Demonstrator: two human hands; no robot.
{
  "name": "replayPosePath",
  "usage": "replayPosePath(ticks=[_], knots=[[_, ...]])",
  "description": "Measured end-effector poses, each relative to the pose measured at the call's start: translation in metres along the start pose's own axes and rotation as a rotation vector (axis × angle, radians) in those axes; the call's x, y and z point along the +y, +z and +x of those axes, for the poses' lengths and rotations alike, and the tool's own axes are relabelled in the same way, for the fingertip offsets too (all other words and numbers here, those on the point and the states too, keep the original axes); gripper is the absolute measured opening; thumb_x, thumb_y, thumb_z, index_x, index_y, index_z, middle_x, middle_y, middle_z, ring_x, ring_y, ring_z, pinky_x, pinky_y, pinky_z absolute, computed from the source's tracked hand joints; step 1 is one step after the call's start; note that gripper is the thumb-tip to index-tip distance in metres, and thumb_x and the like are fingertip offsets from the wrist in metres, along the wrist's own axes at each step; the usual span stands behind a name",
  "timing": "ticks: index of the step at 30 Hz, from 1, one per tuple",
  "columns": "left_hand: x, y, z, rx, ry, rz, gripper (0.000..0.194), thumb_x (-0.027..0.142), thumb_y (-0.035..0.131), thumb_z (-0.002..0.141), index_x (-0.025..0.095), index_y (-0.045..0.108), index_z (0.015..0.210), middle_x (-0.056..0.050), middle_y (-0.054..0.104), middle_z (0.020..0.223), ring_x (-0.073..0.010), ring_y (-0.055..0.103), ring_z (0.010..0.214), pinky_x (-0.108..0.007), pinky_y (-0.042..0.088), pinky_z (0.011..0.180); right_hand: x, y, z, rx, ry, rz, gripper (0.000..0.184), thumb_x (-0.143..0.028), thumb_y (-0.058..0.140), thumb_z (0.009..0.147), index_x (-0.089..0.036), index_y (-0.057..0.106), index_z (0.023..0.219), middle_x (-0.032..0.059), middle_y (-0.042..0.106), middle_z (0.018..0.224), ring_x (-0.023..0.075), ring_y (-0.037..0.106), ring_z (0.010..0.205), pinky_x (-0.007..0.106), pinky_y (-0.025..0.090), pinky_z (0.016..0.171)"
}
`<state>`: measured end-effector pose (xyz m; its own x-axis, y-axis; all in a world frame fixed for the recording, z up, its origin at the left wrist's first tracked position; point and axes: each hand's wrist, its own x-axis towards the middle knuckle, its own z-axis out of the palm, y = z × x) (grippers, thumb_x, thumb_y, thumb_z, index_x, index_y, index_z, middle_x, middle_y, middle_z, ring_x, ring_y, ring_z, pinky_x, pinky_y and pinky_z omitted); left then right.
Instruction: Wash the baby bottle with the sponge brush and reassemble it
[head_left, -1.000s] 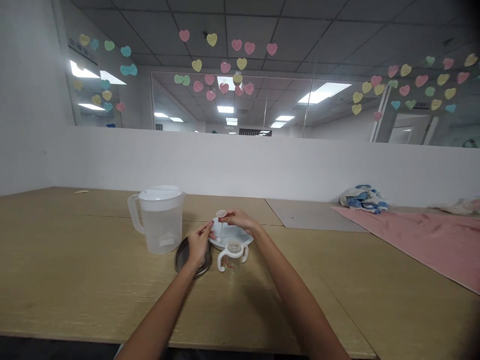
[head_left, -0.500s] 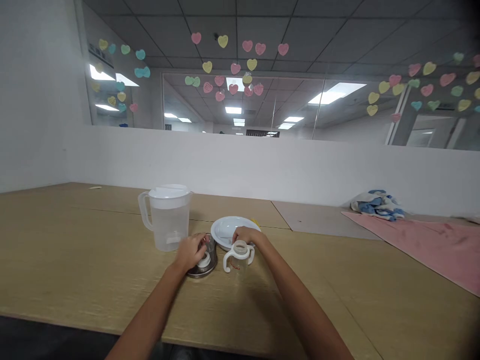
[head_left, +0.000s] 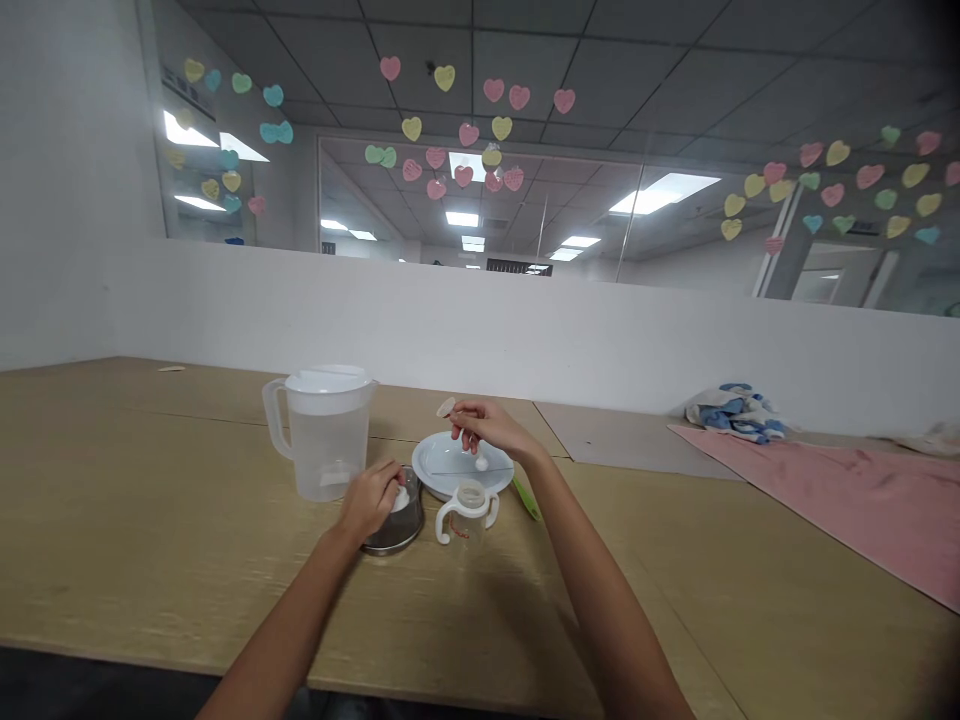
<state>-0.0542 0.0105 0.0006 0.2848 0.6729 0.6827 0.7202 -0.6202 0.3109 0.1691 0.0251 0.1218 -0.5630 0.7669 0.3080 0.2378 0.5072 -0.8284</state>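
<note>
Red marking point(head_left: 459, 531) (unreadable) on training cup point(head_left: 466, 520)

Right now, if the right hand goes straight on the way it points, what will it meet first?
From the right hand, the first thing in line is probably the clear plastic pitcher, past and above the white plate; depth is unclear, so it could pass beyond it.

White partition wall point(head_left: 480, 320) under glass point(head_left: 660, 260) dotted with paper hearts point(head_left: 469, 134)
</note>
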Motion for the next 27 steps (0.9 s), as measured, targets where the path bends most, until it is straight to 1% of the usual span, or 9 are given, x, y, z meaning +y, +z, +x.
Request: replayPosePath(ticks=[3,5,10,12,16,18,21,24,27], knots=[[0.0,0.001,-0.002,0.205,0.025,0.051,0.026,0.017,0.03,0.082,0.018,0.056,0.08,-0.003,0.055,0.08,-0.0153,0.054,0.072,-0.026,0.042,0.067,-0.02,0.001,-0.01,-0.195,0.029,0.001,0.028,-0.041,0.054,0.082,-0.016,0.058,0.093,0.0011,0.06,0.073,0.0074,0.054,0.052,0.02,0.046,0.05],[0.002,0.002,-0.002,0.295,0.042,0.084,0.027,0.016,0.03,0.084,0.018,0.056,0.086,-0.004,0.055,0.084,-0.0155,0.055,0.077,-0.027,0.043,0.07,-0.024,0.005,-0.013,-0.298,0.067,-0.027,0.026,-0.039,0.054,0.082,-0.015,0.058,0.091,0.0005,0.06,0.071,0.0079,0.054,0.053,0.021,0.046,0.051],[0.008,0.005,-0.001,0.392,0.076,0.1,0.026,0.017,0.032,0.087,0.018,0.057,0.097,-0.006,0.052,0.093,-0.0163,0.055,0.086,-0.027,0.045,0.076,-0.018,0.008,-0.012,-0.448,0.163,-0.051,0.016,-0.03,0.059,0.077,-0.015,0.055,0.083,-0.0009,0.059,0.068,0.0092,0.057,0.057,0.023,0.048,0.056],[0.009,0.007,-0.001,0.43,0.087,0.088,0.025,0.017,0.033,0.088,0.017,0.057,0.097,-0.007,0.051,0.094,-0.0161,0.054,0.087,-0.027,0.046,0.077,-0.015,0.006,-0.012,-0.474,0.145,-0.053,0.018,-0.028,0.062,0.073,-0.016,0.054,0.085,-0.0007,0.06,0.072,0.0107,0.059,0.064,0.025,0.048,0.063],[0.009,0.009,0.0,0.52,0.095,0.055,0.021,0.016,0.037,0.088,0.017,0.056,0.097,-0.007,0.05,0.095,-0.0159,0.054,0.089,-0.028,0.046,0.08,-0.011,-0.002,-0.015,-0.495,0.045,-0.268,0.028,-0.032,0.071,0.063,-0.016,0.055,0.081,0.0006,0.061,0.082,0.014,0.058,0.078,0.024,0.045,0.068],[0.01,0.01,0.001,0.558,0.094,0.042,0.02,0.016,0.038,0.088,0.017,0.056,0.098,-0.007,0.051,0.096,-0.0159,0.054,0.089,-0.029,0.046,0.081,-0.01,-0.005,-0.015,-0.5,0.064,-0.426,0.036,-0.037,0.075,0.058,-0.016,0.057,0.082,0.0008,0.06,0.085,0.0151,0.056,0.079,0.023,0.044,0.066],[0.01,0.012,0.002,0.586,0.092,0.029,0.02,0.016,0.04,0.088,0.018,0.055,0.101,-0.007,0.051,0.096,-0.0159,0.053,0.09,-0.03,0.046,0.082,-0.01,-0.008,-0.015,-0.497,0.152,-0.589,0.049,-0.047,0.076,0.052,-0.017,0.061,0.088,0.0024,0.06,0.092,0.0182,0.056,0.085,0.024,0.043,0.069],[0.011,0.014,0.001,0.603,0.109,0.029,0.021,0.015,0.04,0.088,0.018,0.055,0.103,-0.006,0.052,0.098,-0.0156,0.054,0.091,-0.03,0.046,0.083,-0.009,-0.005,-0.015,-0.414,0.213,-0.636,0.064,-0.053,0.074,0.052,-0.017,0.061,0.103,0.0067,0.06,0.104,0.0219,0.055,0.094,0.028,0.043,0.078],[0.016,0.015,-0.002,0.618,0.168,0.028,0.022,0.012,0.041,0.087,0.019,0.055,0.103,-0.007,0.053,0.099,-0.0157,0.054,0.093,-0.031,0.047,0.085,-0.008,0.007,-0.012,-0.274,0.148,-0.58,0.085,-0.051,0.073,0.056,-0.02,0.043,0.129,0.0099,0.056,0.113,0.0225,0.054,0.101,0.032,0.042,0.084]])
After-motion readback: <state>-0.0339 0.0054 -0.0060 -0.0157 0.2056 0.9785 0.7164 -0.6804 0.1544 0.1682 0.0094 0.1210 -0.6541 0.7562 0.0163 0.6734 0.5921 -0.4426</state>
